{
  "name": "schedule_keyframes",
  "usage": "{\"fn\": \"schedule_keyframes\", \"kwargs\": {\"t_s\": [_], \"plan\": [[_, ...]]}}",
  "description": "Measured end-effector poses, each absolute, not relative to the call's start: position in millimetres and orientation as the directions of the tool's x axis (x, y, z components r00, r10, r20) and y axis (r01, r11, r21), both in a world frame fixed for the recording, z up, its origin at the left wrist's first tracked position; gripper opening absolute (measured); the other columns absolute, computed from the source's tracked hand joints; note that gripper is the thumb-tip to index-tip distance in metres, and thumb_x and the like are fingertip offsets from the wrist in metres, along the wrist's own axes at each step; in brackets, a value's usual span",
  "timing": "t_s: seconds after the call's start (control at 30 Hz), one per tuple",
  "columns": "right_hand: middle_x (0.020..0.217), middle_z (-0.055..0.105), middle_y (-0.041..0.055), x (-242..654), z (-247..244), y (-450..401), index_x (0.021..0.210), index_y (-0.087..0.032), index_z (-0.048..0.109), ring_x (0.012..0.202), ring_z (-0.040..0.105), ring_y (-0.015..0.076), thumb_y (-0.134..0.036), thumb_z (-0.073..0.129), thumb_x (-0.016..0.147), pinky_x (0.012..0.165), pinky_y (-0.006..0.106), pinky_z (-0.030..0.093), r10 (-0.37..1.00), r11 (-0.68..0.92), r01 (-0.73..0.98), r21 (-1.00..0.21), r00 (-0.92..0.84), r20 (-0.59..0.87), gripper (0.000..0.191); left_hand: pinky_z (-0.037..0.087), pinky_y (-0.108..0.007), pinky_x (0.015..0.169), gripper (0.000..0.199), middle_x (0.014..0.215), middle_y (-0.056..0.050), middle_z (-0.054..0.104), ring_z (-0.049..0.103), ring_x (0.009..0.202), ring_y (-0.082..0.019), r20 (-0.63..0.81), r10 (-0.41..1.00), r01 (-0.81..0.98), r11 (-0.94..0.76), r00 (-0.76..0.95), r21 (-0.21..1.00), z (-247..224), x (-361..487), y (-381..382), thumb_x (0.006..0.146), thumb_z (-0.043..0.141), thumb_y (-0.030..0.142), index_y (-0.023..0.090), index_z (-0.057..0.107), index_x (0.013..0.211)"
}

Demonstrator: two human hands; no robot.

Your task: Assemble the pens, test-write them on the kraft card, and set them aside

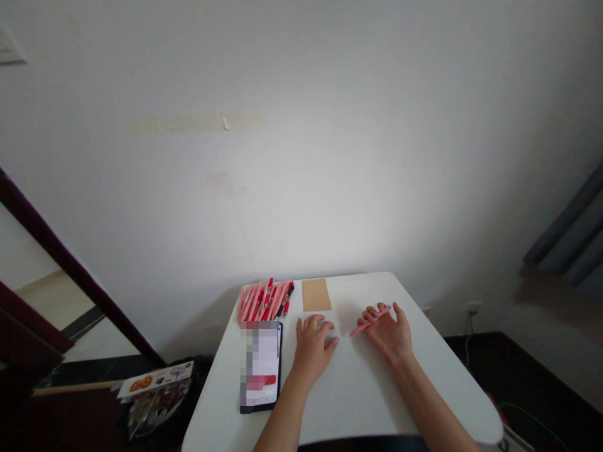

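Note:
A pink pen [370, 321] lies slantwise across the fingers of my right hand [389, 336], which is turned palm up over the right part of the white table [357, 395]. The fingers curl a little under the pen and the thumb stands apart from it. My left hand [312, 347] is palm down near the table's middle, its fingers spread and bent, with nothing in it. Just beyond its fingertips lies a flat tan notebook or card [316, 295]. A bunch of pink, red and black pens [264, 301] lies together at the far left corner.
A phone [264, 370] with a lit, partly blurred screen lies left of my left forearm. Behind the table rises a white wall [301, 157]. On the floor at left stands a black-lined bin [160, 408] with a printed box [156, 380] on top.

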State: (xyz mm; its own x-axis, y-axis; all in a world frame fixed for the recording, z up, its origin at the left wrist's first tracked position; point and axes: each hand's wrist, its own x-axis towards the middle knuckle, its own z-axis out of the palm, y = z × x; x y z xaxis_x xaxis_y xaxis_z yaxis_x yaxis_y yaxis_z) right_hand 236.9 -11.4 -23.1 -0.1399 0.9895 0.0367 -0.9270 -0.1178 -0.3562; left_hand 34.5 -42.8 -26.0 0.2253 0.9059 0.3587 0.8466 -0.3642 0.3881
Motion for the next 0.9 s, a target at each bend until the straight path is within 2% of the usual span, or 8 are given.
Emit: {"fn": "schedule_keyframes", "kwargs": {"t_s": [0.13, 0.37, 0.63, 0.9], "plan": [[0.059, 0.043, -0.0047, 235.8, -18.7, -12.8, 0.063, -0.023, 0.047, 0.055, 0.043, 0.0122, -0.041, 0.056, 0.077, 0.060, 0.032, 0.040, 0.991, -0.112, -0.923, -0.367, -0.133, 0.031, 0.024, 0.020, -0.059, 0.112, 0.021, 0.117, -0.004, 0.056, 0.047, 0.120, -0.023, 0.362, 0.906, 0.849, -0.361, 0.220, 0.386, -25.8, 34.5, -42.7, 0.081, 0.060, 0.029, 0.028, 0.060, 0.102], [0.060, 0.045, -0.0038, 235.3, -16.5, -14.6, 0.066, -0.024, 0.050, 0.056, 0.046, 0.0130, -0.058, 0.050, 0.081, 0.061, 0.034, 0.043, 0.992, -0.060, -0.878, -0.475, -0.106, 0.071, 0.038, 0.020, -0.059, 0.112, 0.021, 0.117, -0.004, 0.056, 0.047, 0.119, -0.023, 0.362, 0.907, 0.851, -0.357, 0.217, 0.385, -28.5, 34.3, -41.8, 0.080, 0.061, 0.029, 0.028, 0.060, 0.102], [0.059, 0.044, -0.0056, 237.5, -23.4, -11.0, 0.064, -0.022, 0.050, 0.056, 0.045, 0.0100, -0.036, 0.059, 0.077, 0.063, 0.030, 0.043, 0.979, -0.137, -0.940, -0.313, -0.176, 0.101, 0.021, 0.020, -0.059, 0.112, 0.022, 0.117, -0.003, 0.056, 0.047, 0.119, -0.023, 0.362, 0.907, 0.848, -0.357, 0.214, 0.392, -26.3, 34.1, -42.6, 0.080, 0.062, 0.028, 0.029, 0.060, 0.102], [0.062, 0.047, -0.0052, 236.0, -20.9, -12.2, 0.076, -0.023, 0.056, 0.058, 0.047, 0.0103, -0.044, 0.057, 0.080, 0.062, 0.029, 0.044, 0.983, -0.150, -0.950, -0.272, -0.174, 0.066, 0.021, 0.025, -0.058, 0.111, 0.021, 0.115, -0.004, 0.058, 0.050, 0.118, -0.023, 0.397, 0.891, 0.850, -0.374, 0.219, 0.371, -26.9, 33.4, -42.4, 0.080, 0.060, 0.028, 0.028, 0.061, 0.101]]}}
